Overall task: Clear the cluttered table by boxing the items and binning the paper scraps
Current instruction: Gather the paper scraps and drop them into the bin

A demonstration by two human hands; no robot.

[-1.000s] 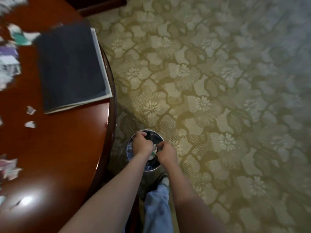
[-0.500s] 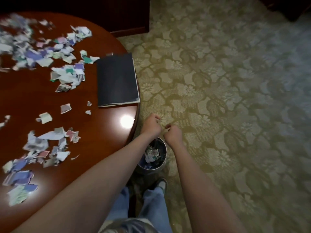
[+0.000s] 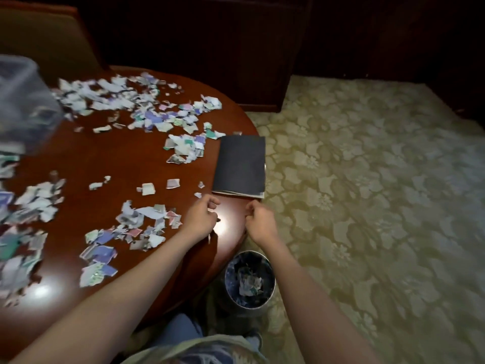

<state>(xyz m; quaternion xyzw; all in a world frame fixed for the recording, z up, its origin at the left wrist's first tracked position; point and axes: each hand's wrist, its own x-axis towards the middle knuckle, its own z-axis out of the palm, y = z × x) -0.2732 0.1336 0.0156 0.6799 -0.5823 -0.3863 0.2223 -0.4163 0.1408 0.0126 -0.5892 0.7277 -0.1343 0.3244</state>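
Head view: both hands hover over the near right edge of the round wooden table (image 3: pixel 105 158). The left hand (image 3: pixel 202 219) has loosely curled fingers and grasps nothing that I can see. The right hand (image 3: pixel 261 223), just beside it at the table's rim, is likewise slack and empty.

The paper scraps (image 3: pixel 147 222) lie scattered across the tabletop. The nearest heap sits just left of the left hand, not touching it, and more lie farther back and along the left side. One small scrap (image 3: pixel 198 195) lies just beyond the left hand's fingers.

A black notebook (image 3: pixel 240 166) rests flat at the table's edge, beyond both hands. The bin (image 3: pixel 270 269) stands on the patterned carpet (image 3: pixel 367 206) beneath the right forearm, with crumpled scraps inside. A blurred clear box (image 3: pixel 23 106) stands at far left.
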